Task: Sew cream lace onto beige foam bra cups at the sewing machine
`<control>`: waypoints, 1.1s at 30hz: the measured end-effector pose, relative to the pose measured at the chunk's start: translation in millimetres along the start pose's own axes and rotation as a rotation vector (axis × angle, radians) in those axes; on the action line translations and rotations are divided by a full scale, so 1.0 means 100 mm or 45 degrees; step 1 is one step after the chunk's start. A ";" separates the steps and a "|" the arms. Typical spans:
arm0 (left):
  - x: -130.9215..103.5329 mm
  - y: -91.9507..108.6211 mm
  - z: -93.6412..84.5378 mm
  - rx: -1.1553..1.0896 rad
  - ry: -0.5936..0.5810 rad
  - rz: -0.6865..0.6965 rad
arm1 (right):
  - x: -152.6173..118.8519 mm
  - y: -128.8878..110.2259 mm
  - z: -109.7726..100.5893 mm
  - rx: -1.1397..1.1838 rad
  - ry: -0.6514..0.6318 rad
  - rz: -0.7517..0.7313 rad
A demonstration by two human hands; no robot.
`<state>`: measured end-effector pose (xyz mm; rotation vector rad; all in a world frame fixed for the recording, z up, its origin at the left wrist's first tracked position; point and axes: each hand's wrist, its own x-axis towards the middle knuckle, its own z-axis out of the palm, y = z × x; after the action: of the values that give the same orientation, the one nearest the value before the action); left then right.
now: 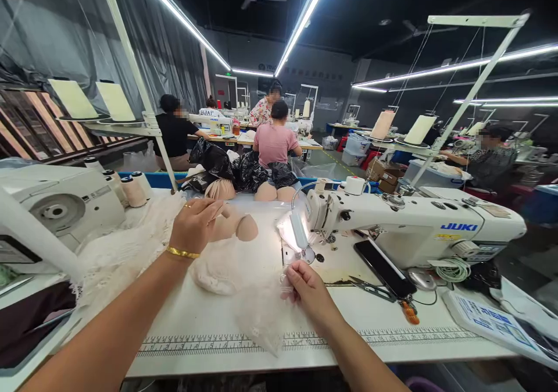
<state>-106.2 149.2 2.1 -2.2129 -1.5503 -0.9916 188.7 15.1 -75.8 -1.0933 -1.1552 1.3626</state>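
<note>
My left hand (197, 224) reaches over the far left of the sewing table, its fingers bent and pressed together at a beige foam bra cup (223, 229). Its thumb is mostly hidden. Just right of it lies another beige cup (247, 228). Closer to me, my right hand (307, 287) pinches the edge of a sheer white lace piece (261, 313) between thumb and fingers. The lace spreads leftward over the tabletop to a padded white part (213, 275). Beyond the right hand is the sewing machine (418, 223), its small lamp (299, 229) lit near the needle.
Scissors (372, 288) and a phone (386, 268) lie right of the right hand. White lace (126, 246) is heaped at left beside thread cones (133, 191). More beige cups (274, 192) and black plastic bags (248, 171) sit at the back edge. Co-workers sit at machines beyond.
</note>
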 end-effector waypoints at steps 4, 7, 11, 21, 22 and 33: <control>0.09 -0.08 0.11 -0.016 -0.093 0.074 | -0.04 0.00 0.00 0.004 -0.001 -0.014; 0.09 -0.11 0.10 -0.048 -0.118 0.090 | -0.04 0.00 -0.01 0.022 -0.006 -0.023; -0.02 0.07 -0.16 -0.074 0.123 -0.063 | -0.02 0.00 -0.01 0.045 0.009 -0.016; -0.71 1.13 -0.35 -0.944 -0.716 -0.357 | -0.09 -0.02 -0.03 0.183 0.033 -0.015; -0.73 1.14 -0.31 -0.898 -0.722 -0.314 | -0.10 -0.02 -0.04 0.147 0.038 -0.028; -0.42 1.28 -0.21 -1.086 -1.282 0.295 | -0.44 -0.65 0.05 -0.835 -0.336 -0.416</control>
<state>-7.1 56.4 10.8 -3.7889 -1.1510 -0.4770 196.0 -26.0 -9.6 -1.1142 -1.9678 0.9010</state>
